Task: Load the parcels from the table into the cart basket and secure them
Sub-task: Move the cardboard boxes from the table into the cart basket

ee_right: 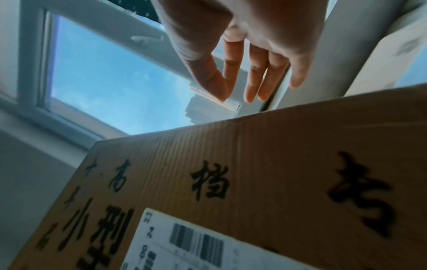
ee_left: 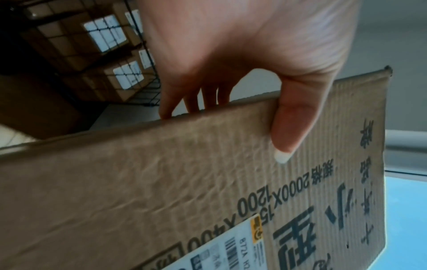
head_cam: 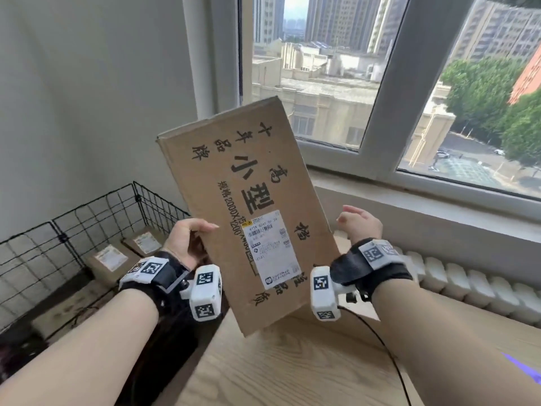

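Daylight from a tall window (head_cam: 380, 83) falls over a pale wooden surface (head_cam: 292, 370), with a white radiator (head_cam: 468, 282) under the sill. A flat cardboard parcel (head_cam: 248, 215) serves as the landmark: it is held up in the air above the surface, tilted, its printed face and white shipping label (head_cam: 272, 247) turned toward the person. On the parcel's left edge, the left hand (head_cam: 187, 241) pinches it, thumb (ee_left: 289, 127) pressed on the printed face and the fingers (ee_left: 184, 102) wrapped behind the edge. To the parcel's right, the right hand (head_cam: 360, 224) is close to the edge but apart from it, fingers straight and relaxed, holding nothing. Lower left of the parcel stands a black wire basket (head_cam: 87, 215), and inside it lie two smaller boxes (head_cam: 128, 250) with labels. The parcel looks thin, stiff and fairly light, since one hand carries it by an edge; its corrugated face appears dimpled near the thumb, so it likely dents under hard pinching. Being broad and flat, it would probably swing or twist from a single edge grip, so taking both long edges near the middle seems the steadier hold for lowering it into the basket. The cardboard looks dry and not slippery.
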Demonstrator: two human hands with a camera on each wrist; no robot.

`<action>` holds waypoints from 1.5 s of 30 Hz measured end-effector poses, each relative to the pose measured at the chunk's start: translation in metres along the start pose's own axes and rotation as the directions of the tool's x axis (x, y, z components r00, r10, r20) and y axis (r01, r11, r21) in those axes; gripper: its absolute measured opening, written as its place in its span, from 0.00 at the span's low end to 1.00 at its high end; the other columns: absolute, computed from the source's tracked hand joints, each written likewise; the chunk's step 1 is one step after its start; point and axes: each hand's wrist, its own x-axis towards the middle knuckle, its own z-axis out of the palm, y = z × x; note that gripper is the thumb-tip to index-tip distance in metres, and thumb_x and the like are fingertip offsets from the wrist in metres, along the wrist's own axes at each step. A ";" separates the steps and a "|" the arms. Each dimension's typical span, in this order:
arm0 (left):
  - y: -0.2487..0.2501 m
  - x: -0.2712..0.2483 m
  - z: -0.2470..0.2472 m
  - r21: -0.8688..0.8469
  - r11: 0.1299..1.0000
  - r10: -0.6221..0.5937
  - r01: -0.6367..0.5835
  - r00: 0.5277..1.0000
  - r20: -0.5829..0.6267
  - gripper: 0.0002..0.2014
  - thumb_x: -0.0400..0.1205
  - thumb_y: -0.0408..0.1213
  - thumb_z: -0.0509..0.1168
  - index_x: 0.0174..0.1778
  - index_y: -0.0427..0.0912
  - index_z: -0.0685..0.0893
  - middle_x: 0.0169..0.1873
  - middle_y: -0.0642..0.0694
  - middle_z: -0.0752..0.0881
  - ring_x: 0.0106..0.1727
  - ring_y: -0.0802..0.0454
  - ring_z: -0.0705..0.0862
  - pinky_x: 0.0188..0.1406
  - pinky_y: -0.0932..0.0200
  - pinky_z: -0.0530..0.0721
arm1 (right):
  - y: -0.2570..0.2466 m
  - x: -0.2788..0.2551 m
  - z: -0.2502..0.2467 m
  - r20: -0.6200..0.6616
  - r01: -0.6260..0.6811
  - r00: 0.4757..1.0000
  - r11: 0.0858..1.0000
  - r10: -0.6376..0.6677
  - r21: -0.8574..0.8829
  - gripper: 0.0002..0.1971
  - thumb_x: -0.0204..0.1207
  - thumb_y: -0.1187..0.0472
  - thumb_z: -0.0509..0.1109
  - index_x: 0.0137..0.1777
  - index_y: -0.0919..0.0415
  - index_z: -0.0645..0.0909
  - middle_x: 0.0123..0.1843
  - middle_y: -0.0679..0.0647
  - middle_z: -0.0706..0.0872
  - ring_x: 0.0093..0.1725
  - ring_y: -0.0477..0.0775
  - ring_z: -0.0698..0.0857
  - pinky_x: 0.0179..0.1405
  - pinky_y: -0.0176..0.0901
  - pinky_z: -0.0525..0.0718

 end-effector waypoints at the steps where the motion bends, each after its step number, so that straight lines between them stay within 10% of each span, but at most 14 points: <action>1: 0.009 -0.003 -0.014 0.008 0.999 0.032 -0.032 0.999 -0.009 0.19 0.73 0.26 0.59 0.16 0.40 0.82 0.23 0.45 0.80 0.31 0.47 0.76 0.36 0.57 0.74 | -0.007 -0.010 0.021 0.030 0.024 0.999 1.000 -0.024 -0.002 0.15 0.70 0.70 0.67 0.51 0.52 0.85 0.36 0.45 0.83 0.29 0.42 0.75 0.19 0.20 0.72; 7: 0.064 -0.014 -0.121 -0.022 0.993 0.115 -0.119 0.985 -0.128 0.08 0.67 0.25 0.61 0.23 0.40 0.79 0.29 0.43 0.80 0.38 0.45 0.77 0.43 0.53 0.77 | -0.021 -0.073 0.153 0.224 0.036 0.973 0.998 -0.049 0.059 0.16 0.72 0.71 0.60 0.38 0.54 0.86 0.39 0.50 0.87 0.39 0.48 0.82 0.41 0.37 0.82; 18: 0.158 -0.017 -0.332 -0.070 0.959 0.245 -0.274 0.928 -0.280 0.19 0.71 0.19 0.52 0.19 0.38 0.79 0.25 0.44 0.85 0.36 0.43 0.80 0.46 0.52 0.79 | -0.024 -0.192 0.365 0.496 0.026 0.868 0.999 -0.036 0.028 0.17 0.71 0.71 0.60 0.41 0.51 0.87 0.47 0.54 0.90 0.47 0.52 0.86 0.43 0.40 0.83; 23: 0.176 -0.010 -0.385 -0.105 0.941 0.274 -0.320 0.908 -0.316 0.12 0.67 0.18 0.55 0.36 0.37 0.77 0.37 0.40 0.86 0.42 0.40 0.82 0.51 0.45 0.83 | -0.023 -0.217 0.422 0.604 0.079 0.797 0.990 0.008 -0.118 0.16 0.76 0.69 0.62 0.57 0.53 0.85 0.58 0.55 0.87 0.59 0.55 0.83 0.49 0.41 0.79; 28: 0.180 0.024 -0.415 -0.182 0.926 0.248 -0.329 0.898 -0.365 0.37 0.51 0.20 0.61 0.62 0.33 0.79 0.60 0.27 0.83 0.59 0.26 0.82 0.61 0.24 0.76 | -0.018 -0.201 0.474 0.682 0.129 0.729 0.967 0.056 -0.218 0.17 0.79 0.69 0.62 0.65 0.60 0.81 0.56 0.58 0.83 0.58 0.56 0.81 0.61 0.48 0.80; 36: 0.178 0.088 -0.449 -0.192 0.968 0.034 -0.164 0.838 -0.544 0.13 0.67 0.18 0.54 0.37 0.34 0.82 0.45 0.34 0.85 0.48 0.36 0.82 0.64 0.32 0.76 | 0.027 -0.146 0.576 0.780 0.009 0.572 0.950 0.252 -0.313 0.17 0.80 0.72 0.59 0.64 0.59 0.80 0.60 0.60 0.83 0.58 0.60 0.82 0.62 0.51 0.78; 39: 0.174 0.120 -0.472 -0.225 0.971 -0.072 -0.076 0.808 -0.584 0.21 0.72 0.19 0.52 0.17 0.36 0.84 0.32 0.39 0.86 0.43 0.38 0.81 0.63 0.38 0.77 | 0.037 -0.128 0.617 0.808 0.050 0.493 0.917 0.323 -0.397 0.16 0.78 0.70 0.62 0.62 0.58 0.82 0.65 0.63 0.84 0.65 0.66 0.81 0.63 0.54 0.78; 45: 0.162 0.161 -0.498 -0.278 0.960 -0.220 0.040 0.726 -0.651 0.10 0.74 0.20 0.52 0.33 0.34 0.75 0.34 0.40 0.84 0.37 0.41 0.79 0.40 0.48 0.79 | 0.063 -0.099 0.689 0.775 0.076 0.403 0.826 0.487 -0.559 0.14 0.79 0.69 0.61 0.60 0.57 0.82 0.45 0.53 0.85 0.47 0.52 0.84 0.57 0.49 0.80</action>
